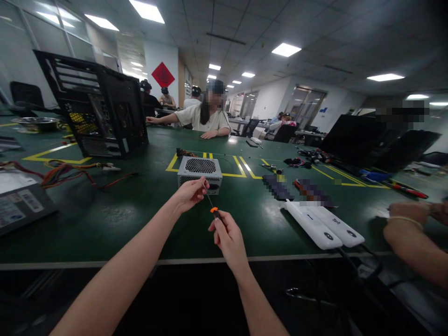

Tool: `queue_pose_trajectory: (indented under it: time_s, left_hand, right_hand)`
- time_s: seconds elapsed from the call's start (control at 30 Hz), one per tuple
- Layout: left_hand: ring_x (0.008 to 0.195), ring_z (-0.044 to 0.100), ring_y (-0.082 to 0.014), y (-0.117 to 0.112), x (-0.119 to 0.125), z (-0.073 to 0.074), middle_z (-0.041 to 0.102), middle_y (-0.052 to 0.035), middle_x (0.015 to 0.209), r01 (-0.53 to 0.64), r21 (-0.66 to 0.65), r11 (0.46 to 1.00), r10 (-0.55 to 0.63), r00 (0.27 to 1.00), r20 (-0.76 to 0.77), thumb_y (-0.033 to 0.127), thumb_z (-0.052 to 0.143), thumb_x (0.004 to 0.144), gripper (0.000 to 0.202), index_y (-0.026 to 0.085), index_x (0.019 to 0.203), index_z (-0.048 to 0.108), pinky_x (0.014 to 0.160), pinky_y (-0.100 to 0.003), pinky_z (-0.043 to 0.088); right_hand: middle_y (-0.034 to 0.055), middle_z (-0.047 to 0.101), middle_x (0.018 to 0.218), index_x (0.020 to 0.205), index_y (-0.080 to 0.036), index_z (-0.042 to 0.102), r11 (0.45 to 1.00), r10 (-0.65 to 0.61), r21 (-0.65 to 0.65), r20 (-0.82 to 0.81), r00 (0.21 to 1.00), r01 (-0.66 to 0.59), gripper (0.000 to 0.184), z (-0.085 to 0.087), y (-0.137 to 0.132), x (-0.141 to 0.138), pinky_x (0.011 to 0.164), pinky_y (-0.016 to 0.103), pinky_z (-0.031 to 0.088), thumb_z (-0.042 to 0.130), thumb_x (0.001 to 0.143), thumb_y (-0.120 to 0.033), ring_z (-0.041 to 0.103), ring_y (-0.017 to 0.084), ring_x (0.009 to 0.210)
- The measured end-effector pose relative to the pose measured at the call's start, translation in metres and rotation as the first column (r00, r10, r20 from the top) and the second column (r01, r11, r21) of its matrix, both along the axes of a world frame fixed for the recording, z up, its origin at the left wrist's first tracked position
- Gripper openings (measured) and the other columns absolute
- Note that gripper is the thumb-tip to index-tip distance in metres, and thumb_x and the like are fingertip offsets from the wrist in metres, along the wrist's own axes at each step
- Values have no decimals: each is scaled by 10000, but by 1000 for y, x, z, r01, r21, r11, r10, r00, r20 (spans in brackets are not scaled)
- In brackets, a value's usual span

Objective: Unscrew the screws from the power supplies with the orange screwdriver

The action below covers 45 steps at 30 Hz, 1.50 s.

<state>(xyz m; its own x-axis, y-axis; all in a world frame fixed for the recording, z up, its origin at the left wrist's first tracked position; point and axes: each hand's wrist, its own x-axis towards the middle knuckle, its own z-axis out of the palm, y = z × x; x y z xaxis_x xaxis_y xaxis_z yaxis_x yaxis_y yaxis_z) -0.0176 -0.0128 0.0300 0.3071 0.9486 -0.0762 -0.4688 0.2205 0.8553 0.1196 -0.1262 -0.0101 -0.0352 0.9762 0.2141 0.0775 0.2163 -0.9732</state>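
Observation:
My right hand (228, 237) is closed around the dark handle of a screwdriver (214, 212) with an orange collar. Its thin shaft slants up and left to my left hand (191, 193). The left fingers are pinched together at the shaft's tip; anything small between them is too tiny to make out. Just behind both hands, a grey power supply unit (216, 169) rests on the green table, its perforated grille facing up. My left fingers overlap its front face in the view, and I cannot tell whether they touch it.
A black computer case (133, 109) stands at left, near another power supply (30, 203) with loose cables. White power banks (315, 226), dark phone-like slabs (278, 186) and red-handled pliers (415, 192) lie right. Another person's arm (408, 228) rests at right; a person (206, 112) sits opposite.

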Motion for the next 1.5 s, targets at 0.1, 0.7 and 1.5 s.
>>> queue_pose_trajectory:
  time_s: [0.1, 0.7, 1.5]
  left_hand:
    - [500, 448, -13, 3, -3, -3, 524, -10, 693, 29, 34, 999, -30, 999, 24, 272, 593, 800, 207, 93, 699, 568, 357, -89, 287]
    - [500, 431, -21, 7, -5, -8, 513, -3, 646, 77, 105, 991, -56, 981, -184, 326, 678, 713, 259, 101, 667, 559, 378, -117, 256]
    - [567, 536, -46, 10, -2, -21, 638, -95, 961, 106, -45, 993, -115, 900, -421, 251, 564, 793, 220, 116, 946, 647, 414, -129, 350]
  right_hand:
    - [-38, 536, 681, 1001, -179, 499, 999, -33, -5, -18, 999, 33, 229, -1, 1, -2, 388, 179, 276, 396, 874, -339, 374, 33, 413]
    - [-45, 538, 665, 998, -183, 482, 999, -35, -26, 71, 997, 37, 232, -1, -1, 2, 403, 183, 311, 389, 876, -357, 400, 45, 413]
    - [-62, 539, 662, 962, -192, 421, 991, -25, -136, -67, 997, 16, 198, -7, 9, 6, 276, 131, 280, 399, 867, -365, 400, 23, 332]
